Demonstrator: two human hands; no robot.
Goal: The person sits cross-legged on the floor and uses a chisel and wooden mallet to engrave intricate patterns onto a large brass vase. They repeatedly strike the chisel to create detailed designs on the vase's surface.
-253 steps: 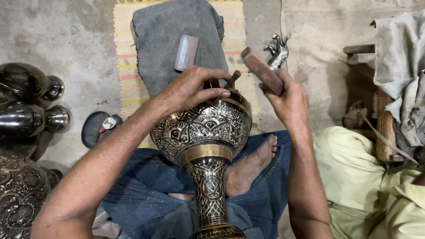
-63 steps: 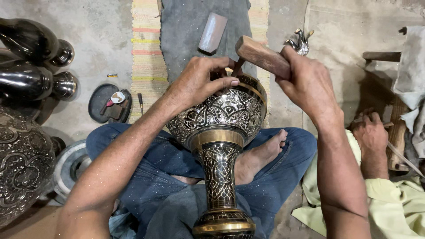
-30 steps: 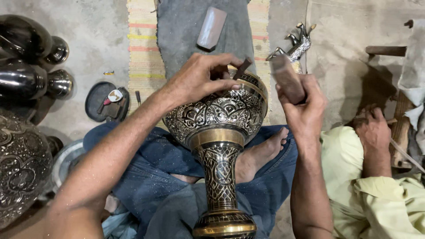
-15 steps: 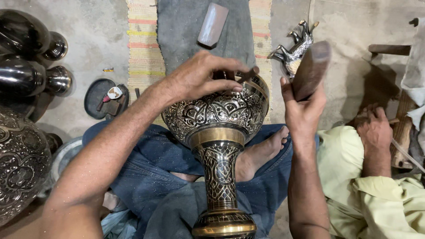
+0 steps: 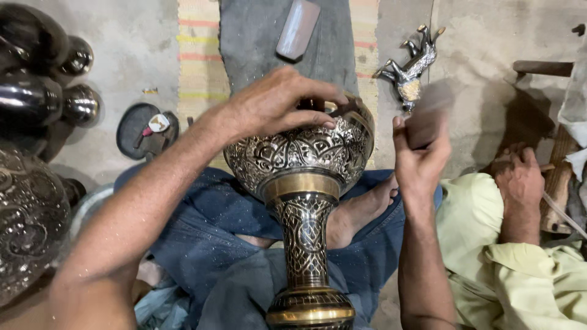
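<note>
An engraved brass and black vase [image 5: 304, 183] lies tilted across my lap, its round bowl away from me and its base near the bottom edge. My left hand [image 5: 278, 104] rests on the bowl's rim, fingers pinched around a small tool that is mostly hidden. My right hand [image 5: 419, 156] is raised to the right of the bowl and grips a wooden mallet [image 5: 428, 113], which is blurred by motion.
A grey cloth [image 5: 269, 36] with a wooden block [image 5: 298, 29] lies ahead on a striped mat. A metal animal figurine [image 5: 408, 64] lies to the right. Dark metal vessels [image 5: 36, 85] stand at the left. Another person's foot [image 5: 520, 177] and pale green clothing [image 5: 507, 269] are at the right.
My right hand has swung the mallet up, out to the right and back down beside the bowl. My left hand has stayed on the rim.
</note>
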